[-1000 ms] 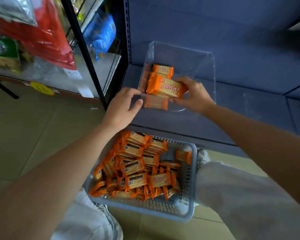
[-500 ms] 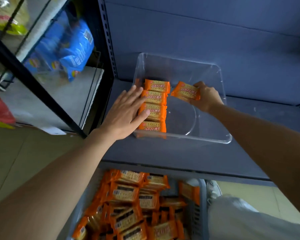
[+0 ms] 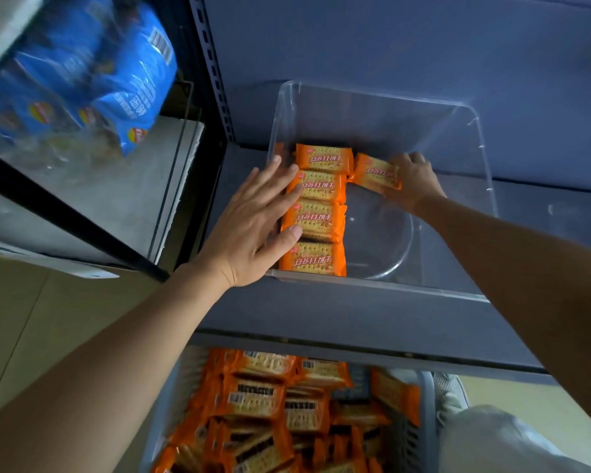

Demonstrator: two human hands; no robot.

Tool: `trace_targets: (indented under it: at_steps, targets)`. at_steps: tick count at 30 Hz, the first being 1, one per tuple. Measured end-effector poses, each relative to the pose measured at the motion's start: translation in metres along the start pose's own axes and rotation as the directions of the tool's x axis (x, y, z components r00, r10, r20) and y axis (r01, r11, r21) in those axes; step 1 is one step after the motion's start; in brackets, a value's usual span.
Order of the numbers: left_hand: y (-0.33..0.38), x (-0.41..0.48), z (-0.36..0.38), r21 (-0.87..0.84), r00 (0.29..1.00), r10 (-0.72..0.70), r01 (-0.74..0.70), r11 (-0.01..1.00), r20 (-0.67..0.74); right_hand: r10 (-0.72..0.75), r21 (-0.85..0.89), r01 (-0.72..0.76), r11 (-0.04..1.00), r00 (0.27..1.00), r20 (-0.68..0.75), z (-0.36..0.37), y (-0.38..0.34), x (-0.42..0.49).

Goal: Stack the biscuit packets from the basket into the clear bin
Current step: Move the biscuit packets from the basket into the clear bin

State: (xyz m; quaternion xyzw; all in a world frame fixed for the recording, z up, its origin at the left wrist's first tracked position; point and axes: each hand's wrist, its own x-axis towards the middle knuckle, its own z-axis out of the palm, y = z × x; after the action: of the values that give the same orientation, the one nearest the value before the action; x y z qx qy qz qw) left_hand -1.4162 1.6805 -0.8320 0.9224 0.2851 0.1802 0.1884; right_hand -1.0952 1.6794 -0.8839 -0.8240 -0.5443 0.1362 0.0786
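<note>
Left hand (image 3: 253, 227) flat, fingers straight; right hand (image 3: 415, 180) in curled grip

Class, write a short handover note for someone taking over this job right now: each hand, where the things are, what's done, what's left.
Left hand: open, fingers resting on the row of four packets on the clear bin's left side.
Right hand: grips a fifth packet inside the bin, beside the row's far end.
Done: four laid.
Left: place the fifth, then the heap in the basket.
</note>
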Motion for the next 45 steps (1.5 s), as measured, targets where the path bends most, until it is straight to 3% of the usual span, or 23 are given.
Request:
trace_targets:
  at_steps: [5, 10, 17, 20, 24, 30, 34, 37, 40, 45]
  targets:
    - [0.000, 0.000, 0.001, -0.002, 1.000, -0.002, 0.002, 1.000, -0.010, -0.022, -0.028, 0.018, 0.999, 0.991, -0.134, 0.002, -0.001, -0.003]
    - [-0.001, 0.000, 0.003, -0.006, 1.000, 0.010, -0.010, 1.000, -0.029, 0.085, 0.163, -0.054, 0.985, 0.979, -0.187, 0.006, 0.000, 0.002]
    - [0.000, 0.000, 0.002, 0.008, 1.000, -0.005, 0.005, 1.000, -0.016, 0.090, 0.220, -0.051, 0.974, 0.982, -0.169, 0.002, 0.004, 0.002]
    - [0.003, -0.001, -0.003, 0.087, 0.998, -0.043, 0.039, 0.995, 0.035, 0.075, 0.232, -0.033, 0.972, 0.982, -0.173, -0.010, 0.005, -0.006]
    - [0.019, -0.006, -0.015, 0.253, 0.990, -0.139, 0.127, 0.959, 0.029, -0.002, 0.340, 0.078, 0.937, 0.976, -0.216, -0.038, -0.014, -0.029]
    - [0.076, -0.041, -0.028, 0.325, 0.980, -0.176, 0.198, 0.925, -0.094, -0.164, 0.540, 0.258, 0.801, 0.962, -0.217, -0.082, -0.072, -0.114]
    - [0.113, -0.073, -0.029, 0.323, 0.966, -0.250, 0.259, 0.910, -0.070, -0.265, 0.639, 0.287, 0.714, 0.955, -0.133, -0.093, -0.093, -0.186]
    - [0.134, -0.101, -0.029, 0.322, 0.963, -0.268, 0.255, 0.912, -0.003, -0.353, 0.612, 0.337, 0.715, 0.930, -0.100, -0.087, -0.092, -0.231]
    - [0.149, -0.127, -0.027, 0.312, 0.960, -0.269, 0.232, 0.921, 0.080, -0.379, 0.608, 0.295, 0.737, 0.925, 0.010, -0.071, -0.085, -0.269]
    - [0.163, -0.167, -0.009, 0.358, 0.821, -0.439, 0.312, 0.880, 0.365, -0.345, 0.480, 0.173, 0.860, 0.890, 0.298, -0.025, -0.067, -0.319]
